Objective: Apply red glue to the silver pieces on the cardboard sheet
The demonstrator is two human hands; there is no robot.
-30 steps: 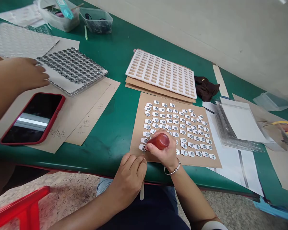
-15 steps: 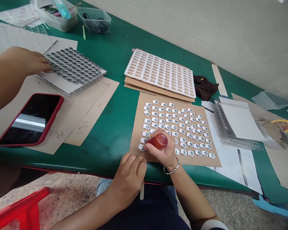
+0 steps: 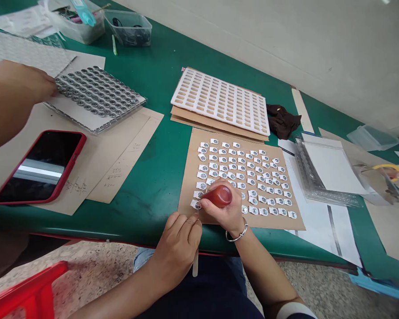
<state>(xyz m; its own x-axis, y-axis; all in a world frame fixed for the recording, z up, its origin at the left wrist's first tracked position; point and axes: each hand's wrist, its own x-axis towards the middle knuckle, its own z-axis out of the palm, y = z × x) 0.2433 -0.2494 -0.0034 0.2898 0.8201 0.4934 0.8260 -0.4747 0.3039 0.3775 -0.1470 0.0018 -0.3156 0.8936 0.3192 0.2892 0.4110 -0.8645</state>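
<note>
My right hand is closed around a reddish-brown round-ended object, perhaps a bottle or a handle. Its lower tip is hidden by my fingers. My left hand is closed on a pale flat stick that sticks out below the fist, at the table's edge. Both hands are close together at the front left corner of a brown cardboard sheet. Rows of small white tabs with dark round prints cover the sheet; the corner tab lies right beside my right thumb.
Behind the cardboard lies a white slotted tray. At left, another person's hand touches a tray of dark round pieces, near a red-cased phone. Clear plastic packs and a dark cloth lie to the right.
The other person's hand has shifted left along the tray of round pieces. My own hands stay almost in place, and the view has moved slightly.
</note>
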